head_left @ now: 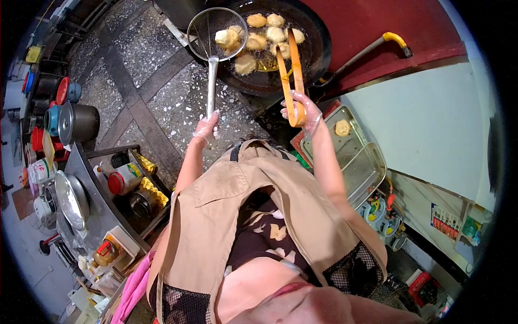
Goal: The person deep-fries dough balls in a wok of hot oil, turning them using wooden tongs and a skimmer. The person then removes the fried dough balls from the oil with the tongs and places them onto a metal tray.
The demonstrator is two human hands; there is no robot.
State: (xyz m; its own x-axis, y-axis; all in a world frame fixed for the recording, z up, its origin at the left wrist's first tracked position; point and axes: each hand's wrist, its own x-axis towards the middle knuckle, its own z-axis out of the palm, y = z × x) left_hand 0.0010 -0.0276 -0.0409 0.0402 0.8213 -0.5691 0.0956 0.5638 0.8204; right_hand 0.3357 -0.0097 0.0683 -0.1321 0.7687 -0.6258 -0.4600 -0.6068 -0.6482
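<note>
In a clear plastic glove, my left hand (206, 126) is closed round the metal handle of a mesh skimmer (212, 81). Its round basket is over the left edge of a wok (318, 46), with pale fried pieces in or behind the mesh; I cannot tell which. Also gloved, my right hand (304, 110) grips a pair of wooden tongs (294, 65). The tong tips reach into the wok, at a pale dough piece (280, 50); whether they pinch it is unclear. Several golden dough pieces (256, 41) lie in the dark oil.
Right of me, a metal tray (341, 156) holds one fried piece (342, 128). A cane-like rod with a yellow end (396, 38) leans by the red panel. Left stands a metal counter (102, 200) with a steel basin (72, 200), jars and a grey pot (81, 123).
</note>
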